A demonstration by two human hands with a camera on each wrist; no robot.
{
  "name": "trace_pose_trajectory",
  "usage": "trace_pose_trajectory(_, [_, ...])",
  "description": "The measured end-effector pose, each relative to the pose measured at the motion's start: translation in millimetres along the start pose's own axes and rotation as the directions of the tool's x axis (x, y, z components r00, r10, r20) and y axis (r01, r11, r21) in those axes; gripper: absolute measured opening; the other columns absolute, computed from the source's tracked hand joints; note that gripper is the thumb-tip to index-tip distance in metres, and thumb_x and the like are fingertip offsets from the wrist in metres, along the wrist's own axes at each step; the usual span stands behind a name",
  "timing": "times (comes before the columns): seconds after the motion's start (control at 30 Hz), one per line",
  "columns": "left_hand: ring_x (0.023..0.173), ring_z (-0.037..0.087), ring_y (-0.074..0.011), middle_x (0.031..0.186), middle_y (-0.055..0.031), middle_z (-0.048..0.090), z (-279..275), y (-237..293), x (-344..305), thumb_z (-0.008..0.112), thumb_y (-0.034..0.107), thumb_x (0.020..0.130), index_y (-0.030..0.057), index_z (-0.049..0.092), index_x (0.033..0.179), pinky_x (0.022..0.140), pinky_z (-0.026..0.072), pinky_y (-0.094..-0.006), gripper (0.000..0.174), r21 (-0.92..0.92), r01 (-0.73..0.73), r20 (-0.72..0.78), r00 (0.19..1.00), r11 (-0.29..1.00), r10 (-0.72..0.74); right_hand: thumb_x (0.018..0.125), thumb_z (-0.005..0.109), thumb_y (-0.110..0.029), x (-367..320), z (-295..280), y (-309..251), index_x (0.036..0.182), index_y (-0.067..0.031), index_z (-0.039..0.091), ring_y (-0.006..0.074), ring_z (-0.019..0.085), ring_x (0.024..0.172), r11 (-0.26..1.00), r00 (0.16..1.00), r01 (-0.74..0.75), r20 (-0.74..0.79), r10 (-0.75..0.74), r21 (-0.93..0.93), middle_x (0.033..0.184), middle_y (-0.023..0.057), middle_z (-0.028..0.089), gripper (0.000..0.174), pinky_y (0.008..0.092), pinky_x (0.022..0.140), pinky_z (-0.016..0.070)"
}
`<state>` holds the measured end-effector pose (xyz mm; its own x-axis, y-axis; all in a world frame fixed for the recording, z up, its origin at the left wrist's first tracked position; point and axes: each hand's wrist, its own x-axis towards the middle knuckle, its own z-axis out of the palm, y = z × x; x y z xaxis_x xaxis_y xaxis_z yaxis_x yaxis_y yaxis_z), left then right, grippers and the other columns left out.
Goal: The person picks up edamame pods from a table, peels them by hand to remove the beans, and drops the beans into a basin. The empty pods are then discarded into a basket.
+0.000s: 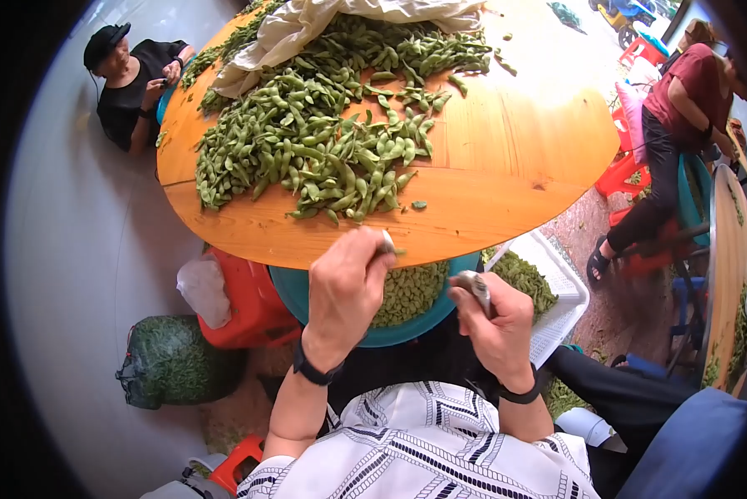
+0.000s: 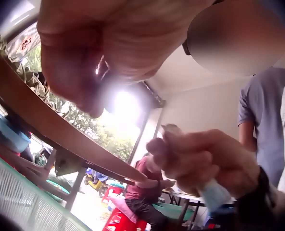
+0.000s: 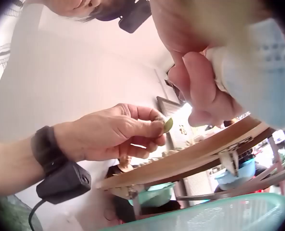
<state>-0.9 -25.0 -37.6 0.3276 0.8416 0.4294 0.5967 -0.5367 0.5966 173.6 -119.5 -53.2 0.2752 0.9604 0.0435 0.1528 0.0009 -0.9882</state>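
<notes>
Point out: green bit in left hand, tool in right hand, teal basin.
green bit [image 3: 168, 125]: right wrist view, on its exposed tip.
tool [image 1: 478, 289]: head view, on its upper end.
teal basin [image 1: 294, 295]: head view, on the bare left rim.

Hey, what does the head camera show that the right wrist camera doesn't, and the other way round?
Only the head view: the pod pile on top of the wooden table, and the shelled beans in the teal basin. Only the right wrist view: the green piece pinched by the left hand, and the table's underside. Both: the table, both hands, the right hand gripping a tool.
</notes>
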Motion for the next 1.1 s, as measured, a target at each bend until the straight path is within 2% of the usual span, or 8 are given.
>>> trace_pose_trajectory(0.1, [0.07, 0.063, -0.0296, 0.08, -0.0102, 0.063, -15.1, 2.0, -19.0, 0.074, -0.006, 0.072, 0.0023, 0.063, 0.09, 0.061, 0.049, -0.0357, 0.022, -0.104, -0.09, 0.091, 0.991, 0.991, 0.099, 0.085, 0.07, 0.0, 10.3, 18.8, -4.0, 0.094, 0.0028, 0.068, 0.0103, 0.054, 0.054, 0.988, 0.985, 0.128, 0.103, -0.136, 0.085, 0.071, 0.0068, 0.06, 0.01, 0.0261, 0.05, 0.0411])
trace_pose_trajectory(0.17, [0.072, 0.065, -0.0135, 0.081, -0.007, 0.067, -16.2, -5.0, -32.1, 0.075, -0.007, 0.075, -0.0006, 0.065, 0.092, 0.064, 0.0515, -0.0255, 0.02, -0.334, 0.067, 0.146, 0.989, 0.94, -0.018, 0.084, 0.071, 0.0, 9.9, 25.0, 0.4, 0.093, 0.0032, 0.068, 0.0109, 0.053, 0.055, 0.986, 0.977, 0.144, 0.145, -0.155, 0.086, 0.07, 0.0073, 0.059, 0.01, 0.0269, 0.051, 0.0409])
trace_pose_trajectory(0.2, [0.076, 0.065, -0.0094, 0.086, -0.0046, 0.069, -14.8, -4.0, -39.8, 0.078, -0.001, 0.08, -0.0008, 0.067, 0.094, 0.067, 0.0528, -0.0221, 0.018, -0.567, 0.321, 0.216, 0.947, 0.758, -0.239, 0.082, 0.072, 0.001, 9.6, 27.4, 1.0, 0.091, 0.0035, 0.067, 0.0115, 0.053, 0.056, 0.983, 0.966, 0.163, 0.189, -0.176, 0.083, 0.069, 0.0077, 0.058, 0.01, 0.0276, 0.052, 0.0406])
trace_pose_trajectory(0.3, [0.078, 0.064, -0.0073, 0.088, -0.0037, 0.07, -14.1, 1.9, -43.8, 0.077, 0.0, 0.083, -0.0009, 0.068, 0.091, 0.068, 0.053, -0.023, 0.011, -0.788, 0.503, 0.322, 0.827, 0.354, -0.46, 0.084, 0.072, 0.001, -1.0, 38.9, -2.2, 0.089, 0.0035, 0.067, 0.0108, 0.054, 0.056, 0.983, 0.988, 0.072, 0.125, -0.094, 0.167, 0.069, 0.0062, 0.058, 0.008, 0.026, 0.05, 0.0406])
trace_pose_trajectory(0.37, [0.074, 0.062, -0.0064, 0.088, -0.0033, 0.069, -10.3, -4.1, -51.1, 0.075, 0.006, 0.088, -0.0003, 0.069, 0.088, 0.066, 0.0518, -0.0222, 0.009, -0.789, 0.523, 0.352, 0.815, 0.322, -0.46, 0.086, 0.07, 0.001, -8.2, 43.1, -8.1, 0.088, 0.0038, 0.067, 0.0099, 0.057, 0.057, 0.978, 0.994, -0.016, 0.106, -0.007, 0.208, 0.069, 0.005, 0.058, 0.005, 0.0239, 0.05, 0.041])
trace_pose_trajectory(0.5, [0.07, 0.059, -0.0046, 0.085, -0.0012, 0.067, -2.4, -7.7, -60.6, 0.074, 0.012, 0.09, -0.0015, 0.067, 0.088, 0.061, 0.0477, -0.0202, 0.015, -0.762, 0.488, 0.29, 0.845, 0.425, -0.45, 0.088, 0.067, 0.002, -12.0, 42.1, -14.3, 0.101, 0.0046, 0.065, 0.0102, 0.059, 0.059, 0.973, 0.982, -0.089, 0.182, 0.051, 0.211, 0.078, 0.0069, 0.058, 0.013, 0.0234, 0.05, 0.0433])
trace_pose_trajectory(0.67, [0.063, 0.059, -0.0199, 0.075, -0.0084, 0.059, -12.3, -0.4, -51.0, 0.073, 0.006, 0.085, -0.0016, 0.059, 0.085, 0.057, 0.045, -0.0302, 0.016, -0.27, 0.289, 0.037, 0.956, 0.918, -0.29, 0.089, 0.054, 0.011, -15.5, 37.9, -7.0, 0.122, 0.0059, 0.053, 0.0153, 0.06, 0.061, 0.989, 0.922, 0.076, 0.369, -0.117, 0.125, 0.096, 0.0127, 0.054, 0.034, 0.0276, 0.053, 0.0484])
trace_pose_trajectory(1.1, [0.068, 0.054, -0.0335, 0.077, -0.0135, 0.053, -23.1, 0.6, -47.5, 0.069, 0.002, 0.083, -0.0001, 0.054, 0.085, 0.062, 0.0439, -0.0392, 0.015, -0.139, 0.12, 0.146, 0.984, 0.983, -0.099, 0.087, 0.054, 0.012, -18.3, 33.6, 0.3, 0.11, 0.0068, 0.057, 0.0155, 0.061, 0.06, 0.986, 0.923, 0.128, 0.351, -0.158, 0.108, 0.092, 0.0118, 0.054, 0.024, 0.0278, 0.051, 0.0487])
